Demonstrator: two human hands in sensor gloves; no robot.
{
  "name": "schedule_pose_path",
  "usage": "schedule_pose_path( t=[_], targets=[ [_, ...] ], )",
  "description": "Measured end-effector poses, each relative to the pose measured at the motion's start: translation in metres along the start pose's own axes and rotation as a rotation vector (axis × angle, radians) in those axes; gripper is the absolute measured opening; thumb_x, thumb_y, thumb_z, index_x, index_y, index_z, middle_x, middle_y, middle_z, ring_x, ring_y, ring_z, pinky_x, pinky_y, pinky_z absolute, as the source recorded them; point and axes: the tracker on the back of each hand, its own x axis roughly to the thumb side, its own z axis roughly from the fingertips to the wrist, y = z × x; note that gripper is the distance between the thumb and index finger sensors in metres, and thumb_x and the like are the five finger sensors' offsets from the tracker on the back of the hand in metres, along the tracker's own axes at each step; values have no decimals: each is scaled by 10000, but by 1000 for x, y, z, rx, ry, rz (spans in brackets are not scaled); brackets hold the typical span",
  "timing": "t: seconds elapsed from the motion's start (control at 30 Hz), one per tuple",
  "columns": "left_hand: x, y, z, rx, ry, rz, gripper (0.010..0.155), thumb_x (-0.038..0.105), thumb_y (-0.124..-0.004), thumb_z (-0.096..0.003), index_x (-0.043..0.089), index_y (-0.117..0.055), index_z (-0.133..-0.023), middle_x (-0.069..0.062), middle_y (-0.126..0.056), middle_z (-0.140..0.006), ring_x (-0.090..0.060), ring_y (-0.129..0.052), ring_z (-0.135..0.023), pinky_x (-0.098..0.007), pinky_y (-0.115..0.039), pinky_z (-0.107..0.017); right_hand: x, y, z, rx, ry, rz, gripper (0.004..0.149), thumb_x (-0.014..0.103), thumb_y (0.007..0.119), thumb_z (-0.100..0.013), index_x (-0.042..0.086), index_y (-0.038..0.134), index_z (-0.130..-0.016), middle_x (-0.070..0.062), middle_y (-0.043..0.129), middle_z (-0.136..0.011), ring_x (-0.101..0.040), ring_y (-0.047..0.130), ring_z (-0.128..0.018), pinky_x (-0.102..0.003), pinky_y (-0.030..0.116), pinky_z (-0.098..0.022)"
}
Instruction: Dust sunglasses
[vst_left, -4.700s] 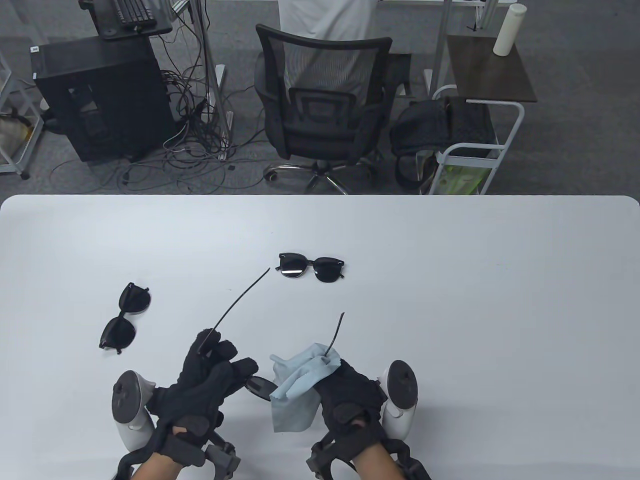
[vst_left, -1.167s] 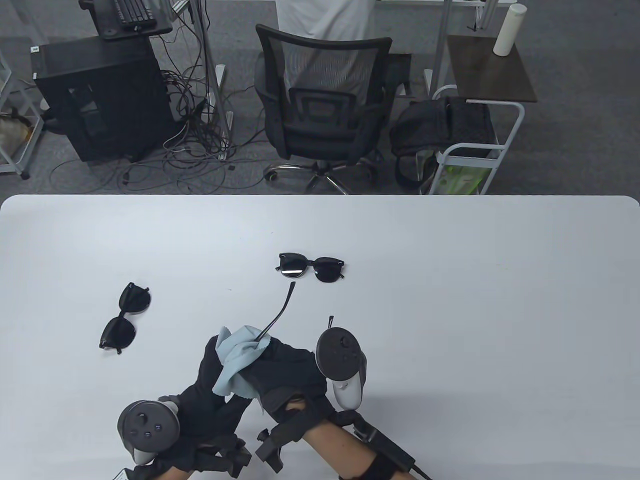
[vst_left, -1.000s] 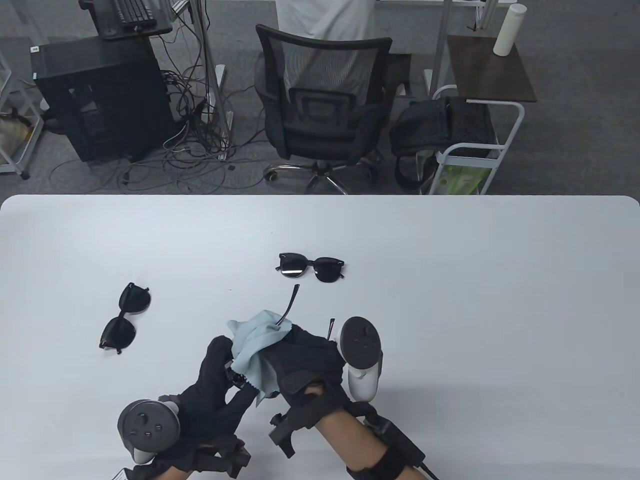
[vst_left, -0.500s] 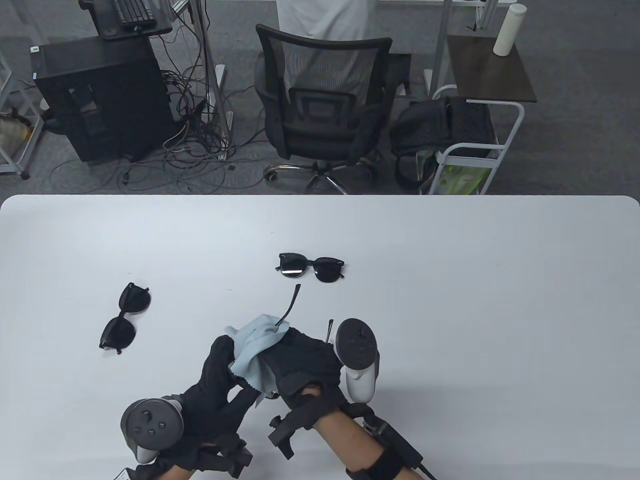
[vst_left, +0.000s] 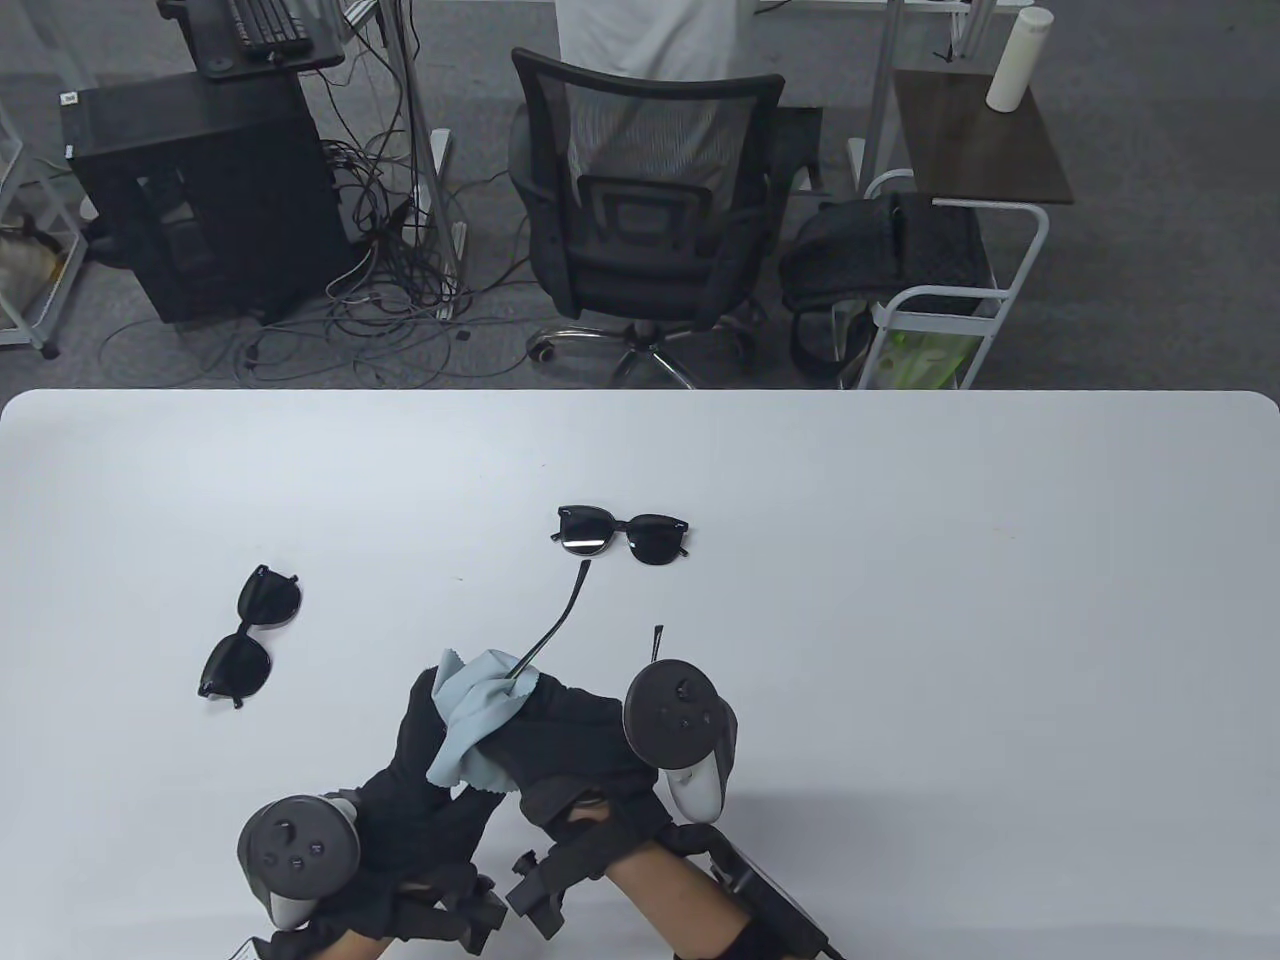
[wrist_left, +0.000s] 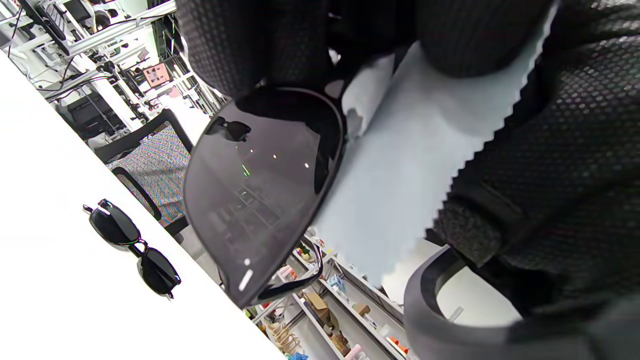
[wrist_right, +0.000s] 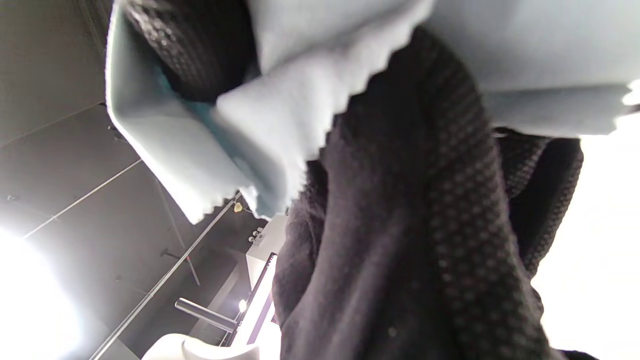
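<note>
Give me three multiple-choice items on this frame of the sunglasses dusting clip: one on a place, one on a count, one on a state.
1. Where does the pair of sunglasses nearest the chair lie?
A. At mid-table, beyond the hands
B. At the table's right edge
C. On the chair seat

2. How many pairs of sunglasses lie free on the table?
A. One
B. Two
C. Four

3. What is the state of the cloth?
A. Spread flat on the table
B. Folded beside the left pair
C. Bunched in the right hand against the held sunglasses

Key: 1 A, the far pair sits at mid-table. 2 B, that pair and the left pair lie free on the table; a third, the held sunglasses, is in the left hand. 3 C, the light blue cloth is crumpled under the right hand.
</note>
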Motion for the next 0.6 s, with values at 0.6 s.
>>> schedule_pose_path(
  t=[0.6],
  targets=[
    [-5,5,-1,12,17,13,893,538,-764,-469,160,-221,-1069,-167,-446,-1063,-166,-941,-824,-371,-825,-626,0,-16,5,-91,51,30,475,469,772,-482,124,772,-808,4,988,-684,-253,958,-654,-449,763,-551]
  ],
)
